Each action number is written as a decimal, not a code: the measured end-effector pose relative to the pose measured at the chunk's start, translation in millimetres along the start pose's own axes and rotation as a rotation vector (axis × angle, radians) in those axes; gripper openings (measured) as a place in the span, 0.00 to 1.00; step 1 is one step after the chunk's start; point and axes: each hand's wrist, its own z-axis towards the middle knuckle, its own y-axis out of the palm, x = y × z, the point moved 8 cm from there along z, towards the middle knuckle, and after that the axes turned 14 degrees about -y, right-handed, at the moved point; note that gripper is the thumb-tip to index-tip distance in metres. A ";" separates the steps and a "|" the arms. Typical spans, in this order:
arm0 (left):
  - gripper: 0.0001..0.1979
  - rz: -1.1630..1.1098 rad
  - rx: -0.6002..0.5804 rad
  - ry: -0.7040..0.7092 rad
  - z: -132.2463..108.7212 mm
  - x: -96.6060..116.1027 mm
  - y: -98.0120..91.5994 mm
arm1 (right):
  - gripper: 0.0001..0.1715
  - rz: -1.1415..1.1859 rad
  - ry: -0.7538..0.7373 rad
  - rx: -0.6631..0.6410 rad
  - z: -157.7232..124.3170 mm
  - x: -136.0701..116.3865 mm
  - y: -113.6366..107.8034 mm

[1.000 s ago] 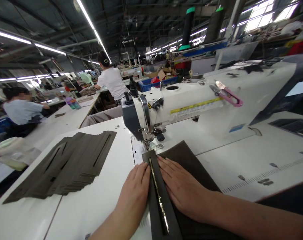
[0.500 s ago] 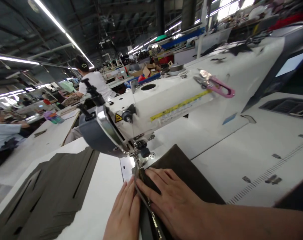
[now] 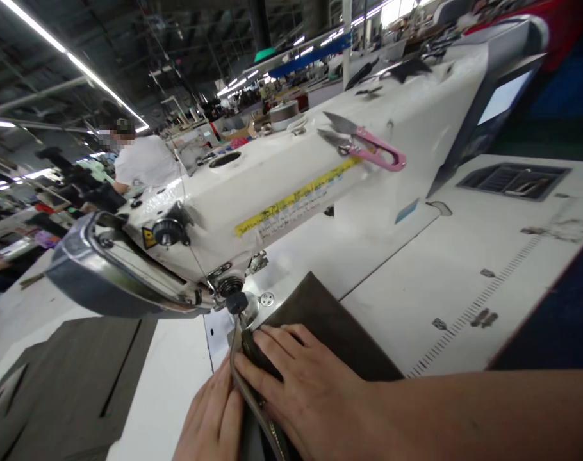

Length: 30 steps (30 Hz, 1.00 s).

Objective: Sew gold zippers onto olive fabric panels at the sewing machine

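Palm down, the right hand spreads over dark fabric; the left hand's fingers lie together.

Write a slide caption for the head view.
Left hand and right hand flank a golden zipper at the sewing machine, dark slotted pieces nearby.

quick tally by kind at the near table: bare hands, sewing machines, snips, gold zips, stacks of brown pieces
Bare hands: 2 (left hand, right hand)
Sewing machine: 1
Pink-handled snips: 1
Gold zip: 1
Stack of brown pieces: 1
Total: 6
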 end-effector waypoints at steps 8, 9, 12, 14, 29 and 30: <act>0.23 0.024 -0.030 -0.068 3.3 11.5 -7.6 | 0.28 -0.003 -0.067 -0.084 -5.0 -5.3 -1.8; 0.23 0.016 -0.014 -0.093 2.9 11.9 -8.5 | 0.28 -0.006 -0.076 -0.099 -6.3 -6.6 -0.6; 0.22 -0.029 0.022 -0.138 1.2 13.9 -9.1 | 0.27 -0.028 -0.074 -0.125 -9.0 -8.6 3.7; 0.20 -0.061 0.039 -0.155 0.3 15.8 -9.6 | 0.28 -0.056 -0.075 -0.104 -9.6 -9.5 5.0; 0.17 -0.076 0.001 -0.229 11.6 11.0 0.8 | 0.30 -0.230 -0.163 -0.145 -1.1 -8.1 10.1; 0.17 -0.080 -0.007 -0.241 16.9 8.5 2.5 | 0.30 -0.238 -0.162 -0.135 1.4 -3.4 10.1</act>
